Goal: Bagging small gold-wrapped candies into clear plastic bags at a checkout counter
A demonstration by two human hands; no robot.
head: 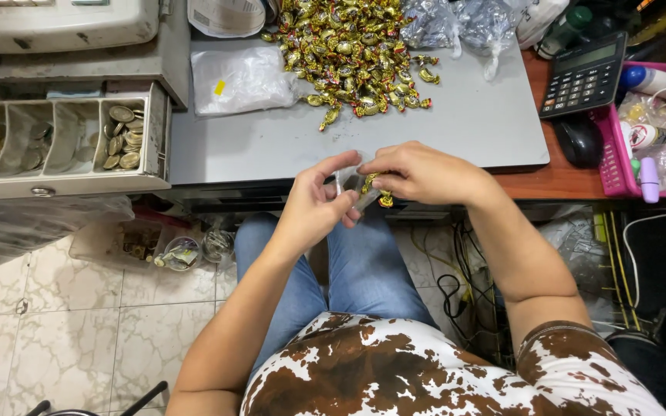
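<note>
- An open coin drawer sits at the far left, its rightmost compartment holding a heap of coins.
- A flat clear plastic bag lies on the grey tabletop, just left of the sweets.
- A big pile of gold-wrapped candies spreads across the back of the tabletop.
- The left hand hovers off the front edge of the tabletop, above the lap, its fingers pinched on the edge of a small clear bag.
- The small clear bag hangs between the two hands, above the jeans.
- The right hand is curled closed, gripping gold-wrapped candies at the mouth of the small clear bag; one shows just below the fingers.
- A black calculator rests at the right, with a pink basket of small bottles beside it.
</note>
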